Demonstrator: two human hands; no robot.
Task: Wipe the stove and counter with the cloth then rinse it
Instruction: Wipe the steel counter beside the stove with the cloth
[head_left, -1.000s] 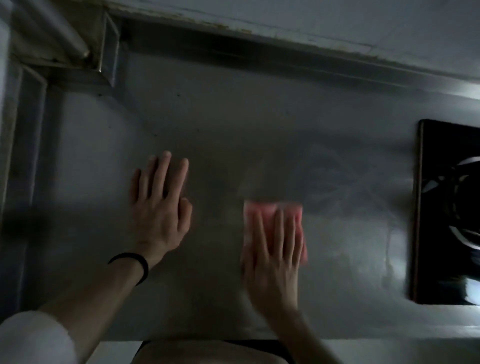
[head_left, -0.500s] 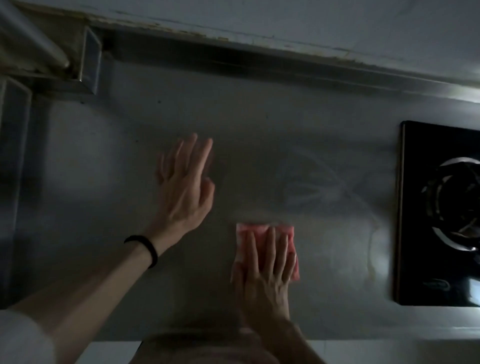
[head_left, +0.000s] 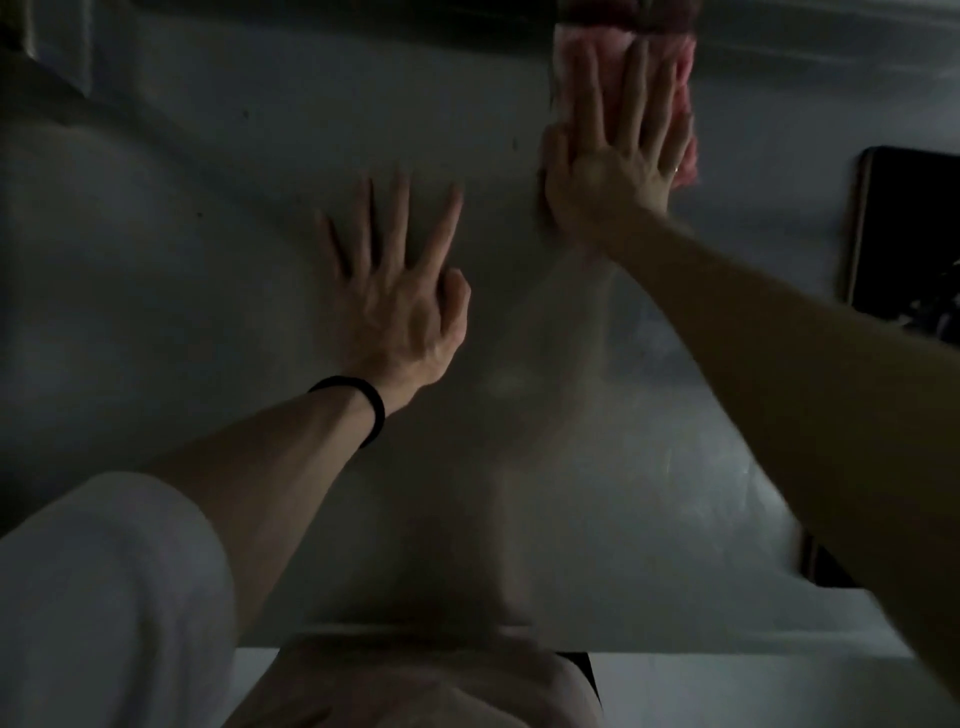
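My right hand lies flat with straight fingers on a pink cloth, pressing it onto the steel counter far back, close to the rear wall edge. Most of the cloth is hidden under the hand. My left hand rests flat on the counter with spread fingers, left of and nearer than the right hand; a black band circles its wrist. The black stove shows at the right edge, partly cut off by the frame.
A raised steel rim runs along the back of the counter. The counter's front edge lies just above my body. The scene is dim and somewhat blurred.
My right hand has slid the pink cloth from the near middle of the counter far back toward the rear wall. My left hand has stayed flat on the counter.
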